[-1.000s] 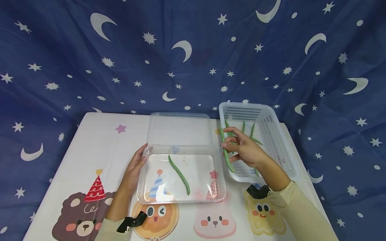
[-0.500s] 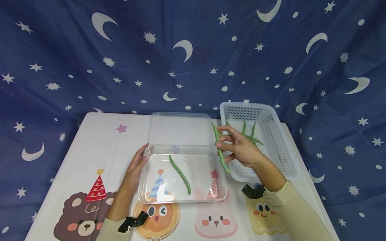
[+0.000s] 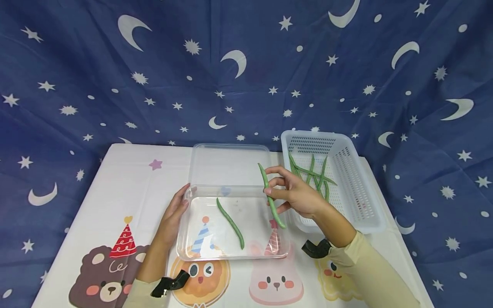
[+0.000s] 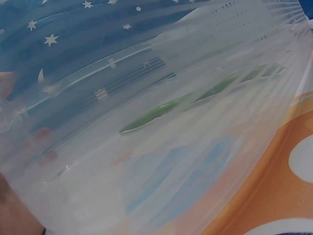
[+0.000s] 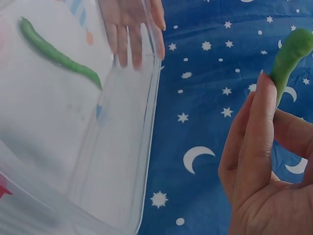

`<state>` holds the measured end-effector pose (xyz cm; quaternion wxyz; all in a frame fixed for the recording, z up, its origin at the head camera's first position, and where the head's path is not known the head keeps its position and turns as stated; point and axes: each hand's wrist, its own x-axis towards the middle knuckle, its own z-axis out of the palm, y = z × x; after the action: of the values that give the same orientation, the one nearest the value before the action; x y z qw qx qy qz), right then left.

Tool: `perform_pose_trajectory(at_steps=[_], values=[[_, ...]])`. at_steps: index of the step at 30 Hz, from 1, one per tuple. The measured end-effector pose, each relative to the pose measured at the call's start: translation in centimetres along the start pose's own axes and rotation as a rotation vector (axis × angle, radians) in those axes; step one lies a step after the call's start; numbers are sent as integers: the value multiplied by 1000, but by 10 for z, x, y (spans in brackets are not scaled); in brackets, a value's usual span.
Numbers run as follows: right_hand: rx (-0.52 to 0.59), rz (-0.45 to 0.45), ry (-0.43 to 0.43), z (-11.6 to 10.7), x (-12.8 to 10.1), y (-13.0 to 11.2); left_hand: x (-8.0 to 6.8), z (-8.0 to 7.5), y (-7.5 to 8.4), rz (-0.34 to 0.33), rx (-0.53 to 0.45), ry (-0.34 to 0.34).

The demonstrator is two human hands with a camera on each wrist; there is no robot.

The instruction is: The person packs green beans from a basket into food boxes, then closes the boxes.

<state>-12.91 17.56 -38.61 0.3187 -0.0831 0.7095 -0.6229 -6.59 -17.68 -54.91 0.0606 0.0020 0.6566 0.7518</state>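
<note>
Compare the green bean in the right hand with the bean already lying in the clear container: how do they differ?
The held green bean is pinched in the right hand, up in the air over the clear container's right edge; the bean in the container lies flat on its floor, untouched. The held one stands steeper and looks nearly straight; the lying one is gently curved. Both are long, slim and green.

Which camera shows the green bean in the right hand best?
The head view: the whole long green bean shows, pinched in the right hand over the clear plastic container. The right wrist view shows only its tip above the fingers; the left wrist view misses it.
</note>
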Motion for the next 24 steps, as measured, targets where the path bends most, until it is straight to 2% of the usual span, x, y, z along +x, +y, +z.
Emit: perform_pose_trajectory(at_steps=[15,24], values=[[4,-15,-67,9,0,1,0,-1,-2,8,-23,-5],[-9,-10,-90,14,-1,2,0,-1,-1,11,17,8]])
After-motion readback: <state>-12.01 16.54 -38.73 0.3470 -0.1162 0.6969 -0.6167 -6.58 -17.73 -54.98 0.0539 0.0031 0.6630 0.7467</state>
